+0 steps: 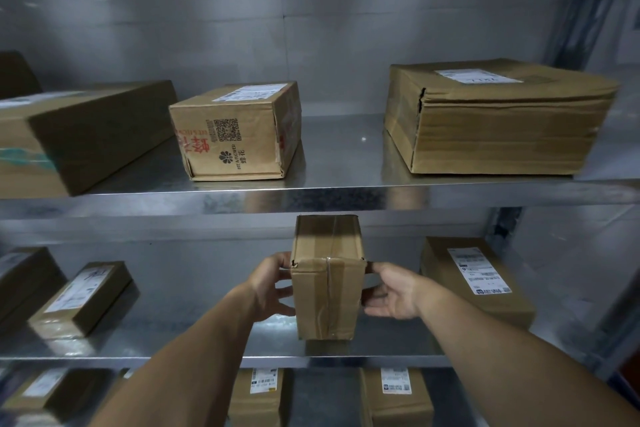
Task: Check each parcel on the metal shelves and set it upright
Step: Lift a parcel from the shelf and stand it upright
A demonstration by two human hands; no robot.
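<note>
A small taped cardboard parcel (327,291) stands on end on the middle metal shelf (194,345), its tall face toward me. My left hand (273,288) grips its left side, thumb at the top edge and fingers curled round the side. My right hand (391,293) grips the right side the same way. No label shows on the faces I see.
On the top shelf (346,191) lie a printed box (235,132), a large flat box (491,118) and a long box (76,135). Labelled parcels (474,281) (81,298) flank my hands. More parcels (394,399) sit on the shelf below.
</note>
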